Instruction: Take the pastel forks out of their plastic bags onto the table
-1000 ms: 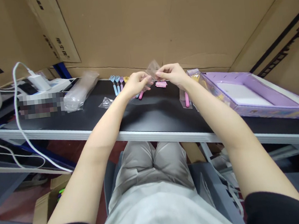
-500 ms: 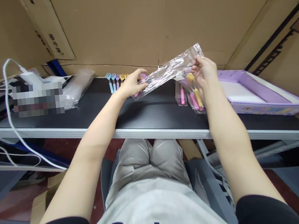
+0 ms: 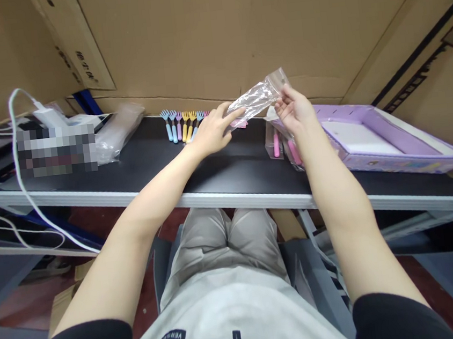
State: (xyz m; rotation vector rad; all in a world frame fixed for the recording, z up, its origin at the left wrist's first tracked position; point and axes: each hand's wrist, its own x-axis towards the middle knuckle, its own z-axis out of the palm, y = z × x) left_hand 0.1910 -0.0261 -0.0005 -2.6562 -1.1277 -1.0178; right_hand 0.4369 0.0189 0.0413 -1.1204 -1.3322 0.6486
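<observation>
Head view: your right fingers (image 3: 286, 109) pinch the clear bag (image 3: 255, 99) up top; its length slants down-left to your left fingers (image 3: 233, 117), grip unclear.

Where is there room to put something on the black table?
Bare table shows between the left hand and the pink handles, and between the big plastic bag and the forks. It's crowded from those handles to the purple box.

"Where does the camera look from?"
"Head-worn, it faces forward and steeply down, over the lap (image 3: 226, 239), close above the near edge of the surface (image 3: 247, 175)."
"And beyond?"
"Past the far edge, to the cardboard wall (image 3: 196, 38)."
</observation>
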